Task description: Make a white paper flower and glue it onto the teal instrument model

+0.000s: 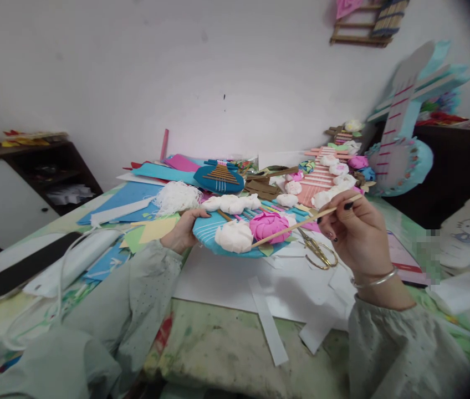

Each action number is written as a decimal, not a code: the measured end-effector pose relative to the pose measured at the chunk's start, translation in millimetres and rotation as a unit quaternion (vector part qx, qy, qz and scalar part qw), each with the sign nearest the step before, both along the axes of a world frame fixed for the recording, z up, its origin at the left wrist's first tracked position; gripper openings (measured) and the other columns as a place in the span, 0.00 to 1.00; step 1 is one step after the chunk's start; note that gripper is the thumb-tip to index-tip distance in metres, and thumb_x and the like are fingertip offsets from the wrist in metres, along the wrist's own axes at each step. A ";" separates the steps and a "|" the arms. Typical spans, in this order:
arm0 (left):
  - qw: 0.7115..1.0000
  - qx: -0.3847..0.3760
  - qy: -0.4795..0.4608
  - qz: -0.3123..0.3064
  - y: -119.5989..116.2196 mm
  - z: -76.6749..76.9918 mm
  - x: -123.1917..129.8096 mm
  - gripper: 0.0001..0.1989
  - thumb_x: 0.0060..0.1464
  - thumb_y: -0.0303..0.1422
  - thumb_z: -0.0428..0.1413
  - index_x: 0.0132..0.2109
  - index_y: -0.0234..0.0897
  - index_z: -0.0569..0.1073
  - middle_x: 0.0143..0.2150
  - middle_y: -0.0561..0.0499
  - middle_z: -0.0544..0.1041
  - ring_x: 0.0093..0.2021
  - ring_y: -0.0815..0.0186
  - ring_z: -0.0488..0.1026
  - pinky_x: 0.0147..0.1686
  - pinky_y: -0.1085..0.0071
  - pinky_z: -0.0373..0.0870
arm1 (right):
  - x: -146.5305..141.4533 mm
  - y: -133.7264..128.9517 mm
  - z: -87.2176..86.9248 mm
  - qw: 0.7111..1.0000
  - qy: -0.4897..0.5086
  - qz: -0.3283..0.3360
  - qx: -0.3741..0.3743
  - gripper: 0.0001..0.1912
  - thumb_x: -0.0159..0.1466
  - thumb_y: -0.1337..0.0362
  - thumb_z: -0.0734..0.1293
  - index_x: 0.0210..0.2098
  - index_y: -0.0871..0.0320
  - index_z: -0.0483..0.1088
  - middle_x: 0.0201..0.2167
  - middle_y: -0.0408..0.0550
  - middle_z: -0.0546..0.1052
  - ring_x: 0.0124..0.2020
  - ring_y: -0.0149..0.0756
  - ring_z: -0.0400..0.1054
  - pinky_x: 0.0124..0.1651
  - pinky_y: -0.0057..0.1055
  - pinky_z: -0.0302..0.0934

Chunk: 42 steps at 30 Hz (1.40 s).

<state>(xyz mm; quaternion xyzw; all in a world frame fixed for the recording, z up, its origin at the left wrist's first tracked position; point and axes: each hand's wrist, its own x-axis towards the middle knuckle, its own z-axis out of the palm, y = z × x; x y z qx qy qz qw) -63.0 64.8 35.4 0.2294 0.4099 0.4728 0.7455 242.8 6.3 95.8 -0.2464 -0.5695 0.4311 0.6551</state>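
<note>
Left hand (pixel 182 231): gripping the left end of the blue craft piece (pixel 207 229), thumb along its upper edge; the other fingers are mostly hidden, so their exact placement cannot be told. The piece is held tilted above the white paper (pixel 214 282), just right of the left fingertips. White strings run across its blue face near the thumb.

Right hand (pixel 359 233): pinching a thin wooden stick (pixel 301 224) near its upper end between thumb and index finger. The stick slants down and left across the pink flower (pixel 273 227); its lower tip is at the right side of the white flower (pixel 234 236). Whether the tip touches the petals cannot be told. Both flowers sit on the craft piece, side by side, between the two hands.

Nearby: gold-handled scissors (pixel 321 252) just below the right fingers; a cut paper strip (pixel 267 321) nearer the wearer.
</note>
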 end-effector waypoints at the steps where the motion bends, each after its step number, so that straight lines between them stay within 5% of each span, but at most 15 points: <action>1: 1.000 0.002 0.000 -0.001 -0.1 -0.2 0.1 0.20 0.43 0.24 0.49 0.45 0.25 0.72 0.30 0.41 0.79 0.28 0.52 0.77 0.28 0.60 0.75 | -0.4 -0.2 0.2 1.000 0.003 0.002 0.001 0.09 0.54 0.60 0.71 0.27 0.56 0.67 0.19 0.40 0.73 0.13 0.25 0.58 0.14 0.22 0.50; 21: 0.999 0.025 0.020 0.019 0.0 1.1 -3.7 0.18 0.42 0.24 0.50 0.43 0.25 0.72 0.26 0.44 0.78 0.25 0.57 0.76 0.24 0.64 0.75 | 3.3 -5.0 4.3 0.995 0.050 -0.042 0.076 0.05 0.60 0.63 0.67 0.31 0.59 0.69 0.19 0.43 0.73 0.13 0.25 0.59 0.16 0.24 0.49; 31: 0.961 0.176 0.033 0.209 -19.0 20.9 11.2 0.08 0.41 0.22 0.59 0.32 0.33 0.71 0.22 0.58 0.73 0.20 0.75 0.69 0.19 0.81 0.69 | 8.8 -6.6 9.7 0.974 0.136 -0.148 0.107 0.03 0.55 0.70 0.70 0.29 0.55 0.72 0.19 0.40 0.67 0.18 0.27 0.60 0.17 0.26 0.49; 42: 0.944 0.222 0.058 0.238 -39.6 33.7 24.1 0.08 0.40 0.26 0.62 0.31 0.33 0.71 0.22 0.57 0.71 0.23 0.73 0.69 0.20 0.80 0.72 | -16.4 -17.2 8.0 0.946 0.065 -0.227 0.222 0.04 0.59 0.70 0.66 0.31 0.60 0.74 0.25 0.43 0.72 0.16 0.30 0.65 0.16 0.29 0.53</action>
